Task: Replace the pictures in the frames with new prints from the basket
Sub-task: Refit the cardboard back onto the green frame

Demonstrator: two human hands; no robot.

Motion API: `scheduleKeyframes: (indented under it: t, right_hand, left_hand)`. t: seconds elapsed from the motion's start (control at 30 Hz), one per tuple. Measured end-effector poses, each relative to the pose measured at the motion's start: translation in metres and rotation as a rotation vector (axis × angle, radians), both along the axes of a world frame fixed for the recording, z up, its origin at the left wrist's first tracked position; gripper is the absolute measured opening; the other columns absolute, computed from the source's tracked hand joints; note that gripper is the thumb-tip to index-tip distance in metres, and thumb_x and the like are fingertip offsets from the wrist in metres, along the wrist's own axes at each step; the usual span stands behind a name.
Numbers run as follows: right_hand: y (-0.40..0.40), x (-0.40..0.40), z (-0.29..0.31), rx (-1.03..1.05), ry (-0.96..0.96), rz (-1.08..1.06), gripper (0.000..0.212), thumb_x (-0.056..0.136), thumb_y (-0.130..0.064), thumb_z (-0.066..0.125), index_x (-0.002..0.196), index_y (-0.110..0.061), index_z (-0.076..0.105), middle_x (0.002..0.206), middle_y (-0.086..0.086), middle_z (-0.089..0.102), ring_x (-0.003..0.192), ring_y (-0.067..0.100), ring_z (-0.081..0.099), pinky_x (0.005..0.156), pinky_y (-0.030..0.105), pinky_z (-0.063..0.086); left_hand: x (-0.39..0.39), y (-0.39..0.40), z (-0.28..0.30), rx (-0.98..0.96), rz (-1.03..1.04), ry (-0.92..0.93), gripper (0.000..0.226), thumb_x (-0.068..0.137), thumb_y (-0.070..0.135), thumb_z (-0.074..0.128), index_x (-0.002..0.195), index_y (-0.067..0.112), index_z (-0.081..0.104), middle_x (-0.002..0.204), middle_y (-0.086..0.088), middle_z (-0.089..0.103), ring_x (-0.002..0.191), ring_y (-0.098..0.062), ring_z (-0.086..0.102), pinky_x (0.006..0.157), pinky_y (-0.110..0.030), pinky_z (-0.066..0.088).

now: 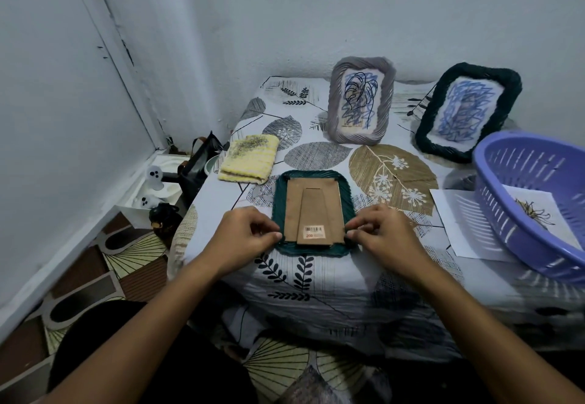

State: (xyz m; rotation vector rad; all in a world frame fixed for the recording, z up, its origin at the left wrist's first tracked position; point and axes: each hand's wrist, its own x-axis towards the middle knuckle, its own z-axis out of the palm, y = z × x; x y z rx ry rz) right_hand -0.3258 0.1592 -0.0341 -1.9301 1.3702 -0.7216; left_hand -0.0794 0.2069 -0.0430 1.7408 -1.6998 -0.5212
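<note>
A table draped in a leaf-print cloth fills the corner of the room. At its right edge sits a purple slotted basket with a print of a dark spidery drawing lying inside, and a white sheet lies partly under it. Toward the wall stand two frames holding blue scribbled pictures: a grey frame and, right of it, a dark green frame, tilted. A teal frame lies face down near the front edge, its brown cardboard back and barcode sticker up. A folded yellow cloth lies to its left. The left hand pinches at the frame's lower left edge; the right hand pinches at its lower right edge.
</note>
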Motion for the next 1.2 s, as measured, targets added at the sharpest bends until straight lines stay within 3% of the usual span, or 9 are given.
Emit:
scheduleKeyframes:
  t: [0.17,0.3,0.7,1.07,1.2]
  right_hand:
    - [0.0047,-0.0013,-0.0043,-0.020,0.071,-0.005,0.009,0.082,-0.010,0.072,0.090,-0.012,0.075,0.104,-0.002,0.052,0.096,0.009,0.051,0.066,0.004,0.033]
    - [0.0043,-0.0010,-0.0061,-0.019,0.086,-0.016,0.010,0.082,-0.009,0.071,0.091,-0.012,0.076,0.106,-0.002,0.051,0.099,0.008,0.048,0.065,0.001,0.031]
    - [0.0023,-0.0010,-0.0074,0.008,0.050,-0.007,0.011,0.081,-0.008,0.073,0.088,-0.014,0.076,0.105,-0.003,0.051,0.100,0.010,0.048,0.067,0.005,0.032]
    - [0.0051,0.0000,-0.0042,0.022,0.012,-0.005,0.006,0.081,-0.006,0.071,0.085,-0.010,0.073,0.103,-0.004,0.050,0.085,-0.003,0.045,0.061,0.000,0.039]
    - [0.0049,0.0008,-0.0037,0.031,0.020,-0.008,0.006,0.082,-0.007,0.070,0.084,-0.012,0.072,0.104,-0.004,0.050,0.093,0.004,0.046,0.064,0.004,0.034]
  left_hand:
    - [-0.0034,0.0054,0.0005,0.012,-0.014,0.012,0.006,0.072,0.019,0.082,0.075,0.017,0.078,0.073,0.005,0.062,0.063,-0.006,0.056,0.059,-0.019,0.043]
    - [-0.0054,0.0052,0.0019,0.017,-0.004,0.005,0.006,0.071,0.019,0.083,0.075,0.017,0.078,0.072,0.004,0.062,0.063,-0.011,0.056,0.060,-0.028,0.047]
    - [-0.0081,0.0043,0.0014,0.010,-0.009,0.001,0.002,0.075,0.012,0.079,0.075,0.012,0.077,0.070,0.008,0.057,0.059,-0.005,0.049,0.057,-0.020,0.039]
    - [-0.0085,0.0051,-0.0005,-0.003,-0.029,0.023,0.002,0.076,0.010,0.078,0.075,0.011,0.076,0.072,0.007,0.058,0.059,-0.005,0.048,0.058,-0.021,0.039]
    - [-0.0088,0.0053,-0.0002,-0.003,-0.030,0.018,0.002,0.076,0.010,0.078,0.075,0.011,0.076,0.072,0.006,0.059,0.058,-0.004,0.048,0.057,-0.021,0.040]
